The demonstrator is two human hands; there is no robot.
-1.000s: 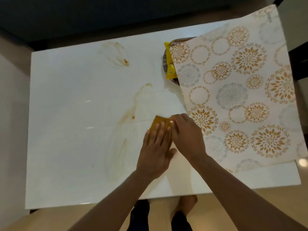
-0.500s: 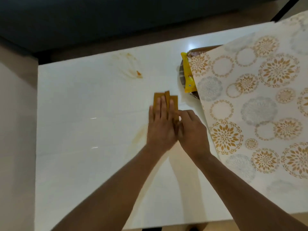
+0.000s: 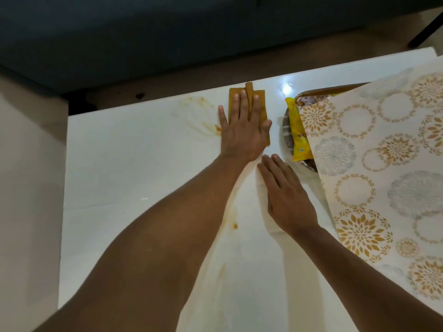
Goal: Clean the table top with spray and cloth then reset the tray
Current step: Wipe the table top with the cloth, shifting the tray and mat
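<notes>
My left hand (image 3: 242, 130) lies flat with straight fingers on a folded mustard-yellow cloth (image 3: 260, 101), pressing it onto the white table top (image 3: 134, 178) near the far edge. My right hand (image 3: 285, 195) rests flat and open on the table nearer to me, holding nothing. An orange stain (image 3: 217, 127) sits just left of the cloth, with a smaller orange spot (image 3: 235, 226) and faint smears nearer me. The round tray (image 3: 284, 133) at the right is mostly hidden under a patterned sheet (image 3: 383, 168); a yellow packet (image 3: 298, 133) lies in it.
The patterned sheet covers the table's right side and laps over the tray. A dark sofa (image 3: 167, 32) stands beyond the far edge. Pale floor (image 3: 28, 188) shows to the left of the table.
My left hand has pushed the cloth away from me, from the table's middle to near the far edge. My right hand has come off the cloth and now lies flat behind it.
</notes>
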